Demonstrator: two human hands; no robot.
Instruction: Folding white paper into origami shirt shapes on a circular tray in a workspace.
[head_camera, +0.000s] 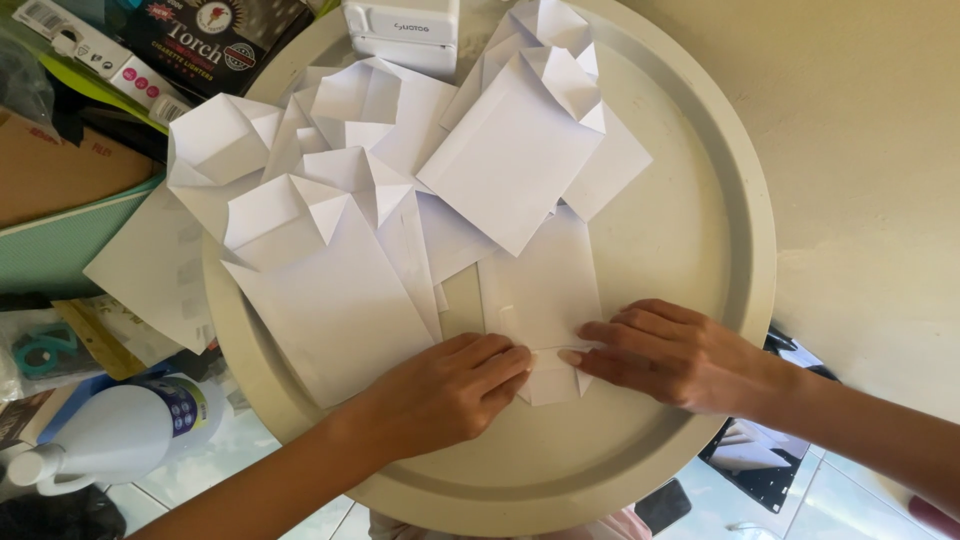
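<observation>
A round cream tray table carries several folded white paper bags. Near its front edge lies a flat white paper piece, partly folded. My left hand presses its fingertips on the lower fold of that piece. My right hand comes in from the right and presses the same fold with flat fingers. The fingertips of both hands almost meet over the paper. Neither hand grips anything.
A white plastic bottle lies at the lower left off the tray. A white box-shaped device stands at the tray's far edge. Cardboard, a dark box and clutter crowd the left side. A beige wall fills the right.
</observation>
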